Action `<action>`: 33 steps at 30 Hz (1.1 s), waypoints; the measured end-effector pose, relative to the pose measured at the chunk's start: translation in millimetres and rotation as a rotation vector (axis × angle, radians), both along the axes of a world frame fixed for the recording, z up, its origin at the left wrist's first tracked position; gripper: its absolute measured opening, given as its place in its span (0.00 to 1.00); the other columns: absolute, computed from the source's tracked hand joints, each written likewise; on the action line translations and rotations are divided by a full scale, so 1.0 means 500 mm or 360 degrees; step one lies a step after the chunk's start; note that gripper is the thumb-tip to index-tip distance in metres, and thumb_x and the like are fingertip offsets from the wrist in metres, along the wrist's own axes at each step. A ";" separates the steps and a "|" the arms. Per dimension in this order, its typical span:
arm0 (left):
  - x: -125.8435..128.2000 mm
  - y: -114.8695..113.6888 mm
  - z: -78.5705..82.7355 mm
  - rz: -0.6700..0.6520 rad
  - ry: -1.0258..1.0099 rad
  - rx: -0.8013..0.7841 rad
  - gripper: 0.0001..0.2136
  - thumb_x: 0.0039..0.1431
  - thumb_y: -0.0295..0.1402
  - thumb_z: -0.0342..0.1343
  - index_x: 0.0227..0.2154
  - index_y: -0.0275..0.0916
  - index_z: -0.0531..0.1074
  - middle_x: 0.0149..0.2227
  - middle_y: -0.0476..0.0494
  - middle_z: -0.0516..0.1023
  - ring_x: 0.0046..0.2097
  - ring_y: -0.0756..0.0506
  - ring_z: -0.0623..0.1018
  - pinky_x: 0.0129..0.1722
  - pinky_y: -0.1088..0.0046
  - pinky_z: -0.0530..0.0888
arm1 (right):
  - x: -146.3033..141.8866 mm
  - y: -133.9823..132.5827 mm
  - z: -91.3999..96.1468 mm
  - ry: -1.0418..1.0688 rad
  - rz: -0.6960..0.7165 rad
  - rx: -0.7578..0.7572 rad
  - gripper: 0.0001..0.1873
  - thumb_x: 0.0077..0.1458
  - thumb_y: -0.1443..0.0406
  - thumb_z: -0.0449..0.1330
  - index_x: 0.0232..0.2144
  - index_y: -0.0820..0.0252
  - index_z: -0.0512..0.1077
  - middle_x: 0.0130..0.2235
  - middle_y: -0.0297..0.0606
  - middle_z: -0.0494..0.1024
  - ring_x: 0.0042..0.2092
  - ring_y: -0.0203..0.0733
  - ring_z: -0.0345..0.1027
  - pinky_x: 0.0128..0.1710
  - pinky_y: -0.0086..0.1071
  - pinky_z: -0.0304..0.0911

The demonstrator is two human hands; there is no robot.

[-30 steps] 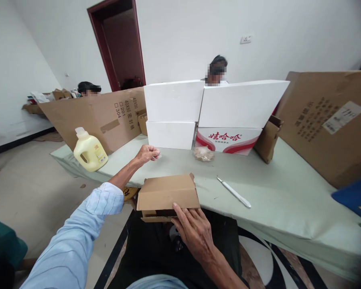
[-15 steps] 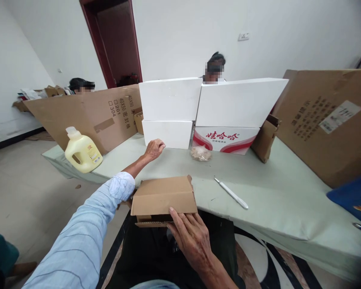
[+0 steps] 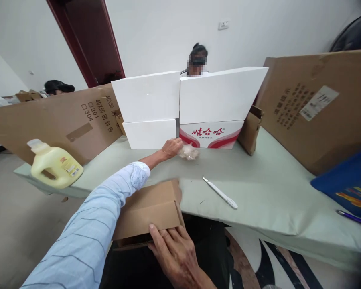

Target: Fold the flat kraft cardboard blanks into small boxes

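Left hand [image 3: 172, 148] nearer bag [image 3: 189, 152]; pale-green table [image 3: 264, 192], white wall [image 3: 156, 36].

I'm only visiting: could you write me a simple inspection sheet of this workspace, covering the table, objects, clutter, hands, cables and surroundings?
Surface: pale green tablecloth, slightly creased.
Things in use: small cardboard box at the table's near edge, front gaping; crumpled clear plastic bag before the red-and-white printed carton.
Clutter: white-handled scalpel, pale yellow jug, blue container, purple pen.
Hands: right hand grips the box's front; left hand is at the bag, contact unclear.
Cables: nothing seen.
Surroundings: white panels; large brown cardboard left and right; a person and another's black cap beyond; wall socket.
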State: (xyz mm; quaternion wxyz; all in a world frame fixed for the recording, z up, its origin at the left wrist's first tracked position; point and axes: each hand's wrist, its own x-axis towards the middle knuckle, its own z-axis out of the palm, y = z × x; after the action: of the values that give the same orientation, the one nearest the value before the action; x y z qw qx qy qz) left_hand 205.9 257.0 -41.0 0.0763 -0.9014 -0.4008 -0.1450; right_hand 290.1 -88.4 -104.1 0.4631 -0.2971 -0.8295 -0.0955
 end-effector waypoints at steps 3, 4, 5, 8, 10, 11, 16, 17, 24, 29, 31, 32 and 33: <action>0.062 0.029 -0.023 -0.0073 0.0108 0.0033 0.15 0.75 0.27 0.45 0.45 0.31 0.78 0.48 0.29 0.80 0.51 0.39 0.77 0.52 0.63 0.73 | 0.004 0.007 0.003 0.0021 0.0001 0.0035 0.15 0.70 0.69 0.60 0.56 0.70 0.73 0.35 0.41 0.84 0.34 0.43 0.76 0.33 0.40 0.65; 0.077 0.035 -0.033 -0.0093 0.0141 0.0038 0.15 0.75 0.26 0.44 0.46 0.30 0.78 0.49 0.27 0.79 0.52 0.38 0.77 0.52 0.62 0.73 | 0.005 0.009 0.003 0.0033 0.0006 0.0048 0.15 0.70 0.69 0.60 0.56 0.70 0.73 0.35 0.40 0.84 0.34 0.42 0.75 0.32 0.40 0.64; 0.090 0.040 -0.045 -0.0110 0.0172 0.0042 0.16 0.74 0.24 0.44 0.47 0.29 0.78 0.49 0.26 0.79 0.52 0.37 0.77 0.52 0.61 0.73 | 0.006 0.011 0.002 0.0044 0.0009 0.0056 0.15 0.69 0.70 0.60 0.55 0.71 0.73 0.34 0.40 0.83 0.33 0.42 0.74 0.31 0.40 0.63; 0.108 0.047 -0.080 -0.0148 0.0260 0.0044 0.16 0.71 0.21 0.43 0.48 0.26 0.77 0.51 0.22 0.78 0.53 0.35 0.76 0.52 0.59 0.73 | 0.009 0.017 -0.002 0.0060 0.0016 0.0050 0.16 0.67 0.70 0.61 0.55 0.73 0.74 0.34 0.39 0.82 0.33 0.42 0.73 0.31 0.40 0.62; 0.106 0.048 -0.098 -0.0174 0.0313 0.0049 0.16 0.71 0.21 0.43 0.47 0.26 0.77 0.52 0.21 0.77 0.55 0.34 0.76 0.54 0.58 0.72 | 0.012 0.018 -0.003 0.0055 0.0020 0.0035 0.16 0.67 0.70 0.62 0.55 0.72 0.74 0.34 0.40 0.82 0.34 0.42 0.73 0.32 0.40 0.62; 0.102 0.047 -0.103 -0.0190 0.0337 0.0051 0.16 0.72 0.23 0.43 0.48 0.26 0.77 0.53 0.21 0.76 0.56 0.34 0.75 0.56 0.57 0.71 | 0.013 0.019 -0.002 0.0063 0.0025 0.0032 0.16 0.67 0.69 0.62 0.55 0.71 0.75 0.34 0.40 0.82 0.34 0.42 0.73 0.32 0.40 0.62; 0.067 0.021 -0.115 -0.0255 0.0446 0.0044 0.21 0.70 0.35 0.53 0.61 0.28 0.69 0.64 0.20 0.69 0.64 0.30 0.69 0.61 0.52 0.69 | 0.013 0.019 0.005 0.0074 0.0035 -0.0003 0.15 0.69 0.70 0.60 0.55 0.71 0.74 0.34 0.39 0.82 0.33 0.41 0.72 0.32 0.40 0.61; 0.062 0.012 -0.116 -0.0251 0.0463 0.0037 0.26 0.68 0.35 0.56 0.64 0.27 0.66 0.66 0.19 0.67 0.66 0.28 0.67 0.62 0.51 0.68 | 0.011 0.019 0.007 0.0060 0.0030 -0.0015 0.15 0.69 0.70 0.60 0.55 0.71 0.74 0.35 0.39 0.82 0.33 0.41 0.73 0.33 0.40 0.61; 0.081 -0.038 -0.069 -0.0142 0.0488 -0.0150 0.34 0.63 0.28 0.56 0.71 0.28 0.58 0.70 0.18 0.65 0.67 0.28 0.70 0.63 0.49 0.69 | -0.003 0.032 0.017 -0.0034 -0.0037 -0.0037 0.17 0.70 0.68 0.61 0.59 0.66 0.71 0.36 0.39 0.83 0.35 0.42 0.75 0.36 0.40 0.65; 0.046 -0.072 0.084 -0.0141 0.0313 -0.0234 0.24 0.66 0.29 0.54 0.65 0.36 0.69 0.69 0.30 0.69 0.64 0.35 0.74 0.60 0.58 0.73 | 0.001 0.045 0.032 -0.0172 -0.0074 -0.0105 0.20 0.71 0.65 0.61 0.62 0.63 0.70 0.39 0.41 0.84 0.38 0.44 0.76 0.39 0.39 0.67; -0.006 -0.116 0.151 -0.0298 0.0059 -0.0218 0.20 0.67 0.26 0.52 0.60 0.40 0.74 0.66 0.36 0.72 0.65 0.39 0.73 0.64 0.61 0.70 | 0.006 0.057 0.039 -0.0203 -0.0069 -0.0139 0.21 0.71 0.65 0.60 0.63 0.62 0.70 0.40 0.42 0.85 0.39 0.45 0.77 0.41 0.39 0.68; -0.038 -0.149 0.181 -0.0420 -0.0112 -0.0216 0.20 0.66 0.24 0.53 0.58 0.41 0.76 0.64 0.37 0.74 0.64 0.40 0.73 0.65 0.61 0.70 | 0.008 0.065 0.044 -0.0212 -0.0069 -0.0150 0.21 0.71 0.65 0.61 0.63 0.62 0.70 0.41 0.43 0.85 0.40 0.45 0.77 0.42 0.39 0.69; -0.075 -0.190 0.206 -0.0498 -0.0251 -0.0216 0.18 0.66 0.24 0.53 0.55 0.41 0.77 0.63 0.38 0.76 0.64 0.40 0.74 0.65 0.59 0.69 | 0.009 0.073 0.049 -0.0214 -0.0068 -0.0154 0.21 0.70 0.65 0.62 0.63 0.62 0.70 0.42 0.43 0.85 0.41 0.46 0.78 0.43 0.39 0.69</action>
State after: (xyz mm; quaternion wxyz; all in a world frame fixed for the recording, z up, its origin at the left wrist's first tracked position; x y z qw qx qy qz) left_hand 168.6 161.8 62.2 -0.0398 -0.9416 -0.2694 -0.1979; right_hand 294.6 -51.7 -79.8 0.3893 -0.3297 -0.8559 -0.0851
